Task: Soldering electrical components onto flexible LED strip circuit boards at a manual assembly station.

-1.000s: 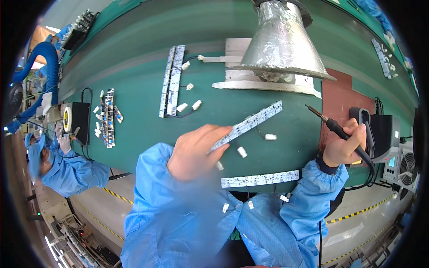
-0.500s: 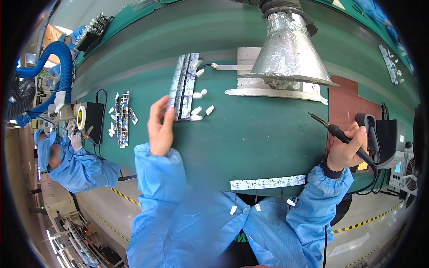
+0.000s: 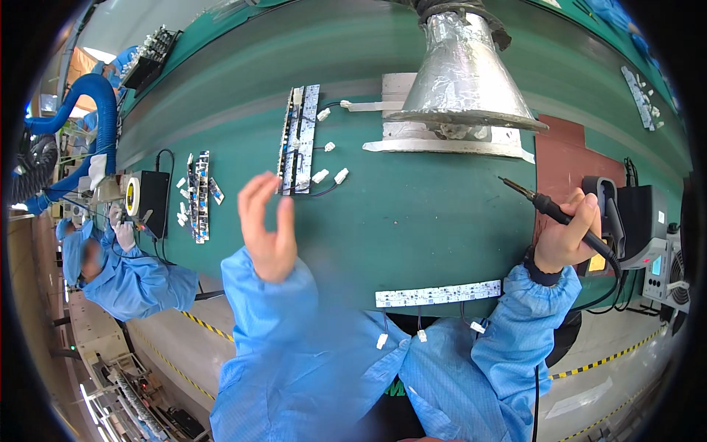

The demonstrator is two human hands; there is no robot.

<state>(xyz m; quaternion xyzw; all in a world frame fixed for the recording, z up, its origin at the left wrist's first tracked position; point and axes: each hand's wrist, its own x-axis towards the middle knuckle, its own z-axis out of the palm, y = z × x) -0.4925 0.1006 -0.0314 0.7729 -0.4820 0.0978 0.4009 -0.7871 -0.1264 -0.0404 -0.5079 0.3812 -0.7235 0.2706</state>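
My right hand (image 3: 565,232) is wrapped round the handle of a soldering iron (image 3: 542,204), its bare tip pointing up and left over the green bench. With fingers spread and nothing in them, my left hand (image 3: 266,230) hovers just below a group of long narrow circuit boards (image 3: 303,136) lying side by side. White connectors (image 3: 320,176) on short dark wires stick out from their right side. Another white circuit board strip (image 3: 438,294) lies along the near bench edge between my forearms, its wired connectors (image 3: 422,336) hanging over the edge.
A foil-wrapped fume hood (image 3: 468,74) stands over pale metal bars at the far middle. To the right are a reddish-brown mat (image 3: 563,155), an iron holder (image 3: 605,210) and a soldering station (image 3: 642,221). A co-worker (image 3: 136,265) sits at the left, beside more boards (image 3: 199,197).
My left hand has let go of the grouped boards and drawn back toward me, its fingers opening. The boards now lie closer together on the bench. The soldering iron has shifted slightly left.
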